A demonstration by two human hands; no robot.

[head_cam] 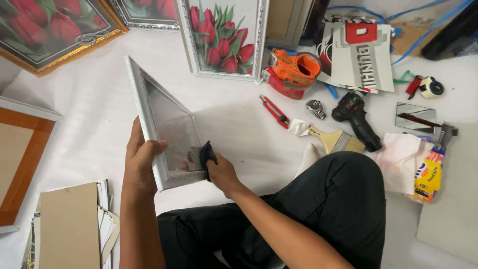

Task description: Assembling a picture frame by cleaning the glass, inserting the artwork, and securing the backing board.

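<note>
We hold a white, ornate-moulded picture frame with a glass pane (167, 127) tilted up off the white floor covering (94, 99). Our left hand (139, 159) grips the frame's lower left rail, thumb curled over the front moulding and fingers (133, 137) wrapped behind it. Our right hand (221, 174) is clenched around a small dark cloth (206, 154), pressed against the glass at the frame's lower right corner.

To do this wiping well, we judge it best to keep the left grip on the moulding only, off the glass, and work the cloth from the corner outward in overlapping passes, holding the frame steady against the push.

Right of the frame lie a red utility knife (274, 110), an orange tape dispenser (294, 69), a flat wooden-handled paintbrush (336, 140) and a black power tool (357, 119). Above the frame stands a white-framed picture of red tulips (222, 37); left of it lies a brown-bordered frame (22, 164).
</note>
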